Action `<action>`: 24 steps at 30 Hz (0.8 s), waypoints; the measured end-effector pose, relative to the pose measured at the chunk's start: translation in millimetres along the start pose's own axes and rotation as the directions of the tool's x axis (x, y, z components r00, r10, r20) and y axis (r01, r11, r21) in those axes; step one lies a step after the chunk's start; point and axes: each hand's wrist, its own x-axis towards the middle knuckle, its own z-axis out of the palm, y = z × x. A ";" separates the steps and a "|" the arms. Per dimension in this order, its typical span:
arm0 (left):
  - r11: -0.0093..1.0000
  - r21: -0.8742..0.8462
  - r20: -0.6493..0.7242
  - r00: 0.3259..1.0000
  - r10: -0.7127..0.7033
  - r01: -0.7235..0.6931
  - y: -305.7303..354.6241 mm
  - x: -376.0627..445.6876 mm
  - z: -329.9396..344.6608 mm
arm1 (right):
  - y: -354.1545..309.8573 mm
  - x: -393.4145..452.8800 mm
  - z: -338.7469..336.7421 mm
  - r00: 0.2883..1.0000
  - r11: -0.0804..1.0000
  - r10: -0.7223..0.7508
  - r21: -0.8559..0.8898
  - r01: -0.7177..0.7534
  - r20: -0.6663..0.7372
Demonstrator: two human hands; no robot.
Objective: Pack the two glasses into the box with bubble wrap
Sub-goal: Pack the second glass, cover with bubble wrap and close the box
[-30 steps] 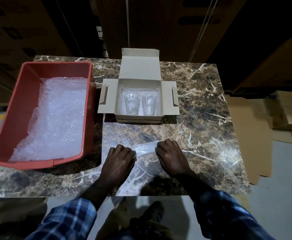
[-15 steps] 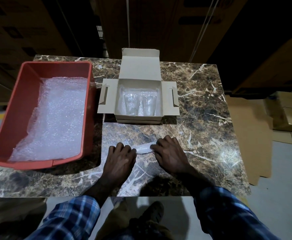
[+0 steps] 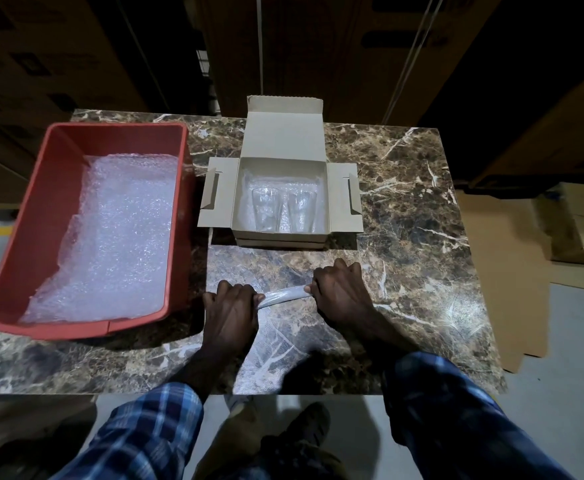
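Note:
An open cardboard box stands at the middle of the marble table, its lid flap up at the back. Two clear glasses lie side by side inside it on bubble wrap. In front of the box a clear bubble wrap sheet lies flat on the table, its near edge rolled or folded over. My left hand and my right hand both grip that rolled edge with curled fingers, a short stretch of it showing between them.
A red plastic bin holding more bubble wrap sits at the table's left. Flattened cardboard and boxes lie on the floor to the right. Tall cartons stand behind the table. My shoes show below the table's near edge.
Both hands have moved away from me toward the box, carrying the sheet's edge with them. The strip of wrap between them looks tighter and narrower.

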 end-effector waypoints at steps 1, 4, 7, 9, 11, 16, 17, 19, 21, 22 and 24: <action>1.000 -0.004 0.000 1.000 -0.007 0.007 0.3 0.9 -0.8 | 1.6 1.0 -1.2 1.000 1.000 0.005 -0.016 -0.005 0.005; 0.996 -0.070 0.011 0.999 -0.050 0.050 0.5 5.5 -4.3 | 6.0 1.3 -2.9 0.999 0.998 0.034 -0.048 -0.034 0.013; 0.992 -0.104 0.033 0.998 -0.062 0.066 -2.1 7.4 -7.0 | 3.7 -0.6 -0.8 0.998 0.997 0.065 -0.040 -0.066 -0.017; 0.996 -0.092 -0.018 1.000 -0.011 0.009 -3.9 4.7 -9.5 | 0.4 -0.2 -1.8 0.996 0.996 0.093 -0.010 -0.093 -0.013; 0.992 -0.040 -0.116 0.987 0.115 -0.120 -4.2 -0.2 -10.5 | -0.9 1.6 -2.3 0.993 0.993 0.115 0.005 -0.115 -0.003; 0.933 0.031 -0.170 0.918 0.357 -0.358 11.3 -9.3 -14.8 | -9.0 -2.4 6.2 0.996 0.998 0.051 -0.038 -0.054 -0.077; 0.927 0.050 -0.140 0.916 0.376 -0.372 13.4 -9.9 -13.3 | -10.6 -2.9 9.2 0.995 1.000 0.006 -0.022 -0.008 -0.098; 0.927 0.057 -0.096 0.922 0.375 -0.371 14.0 -9.4 -10.2 | -12.7 -2.6 12.6 0.992 0.998 -0.070 0.000 0.071 -0.105; 0.937 0.044 -0.086 0.933 0.348 -0.346 12.9 -7.8 -7.5 | -13.0 -4.0 13.1 0.989 0.993 -0.118 -0.007 0.118 -0.093; 0.940 0.043 -0.083 0.937 0.340 -0.337 12.4 -7.0 -6.9 | -12.5 -6.2 13.5 0.987 0.991 -0.130 -0.002 0.130 -0.095; 0.943 0.059 -0.070 0.941 0.331 -0.328 11.4 -3.9 -5.6 | -10.6 -13.5 12.5 0.984 0.990 -0.140 0.011 0.143 -0.111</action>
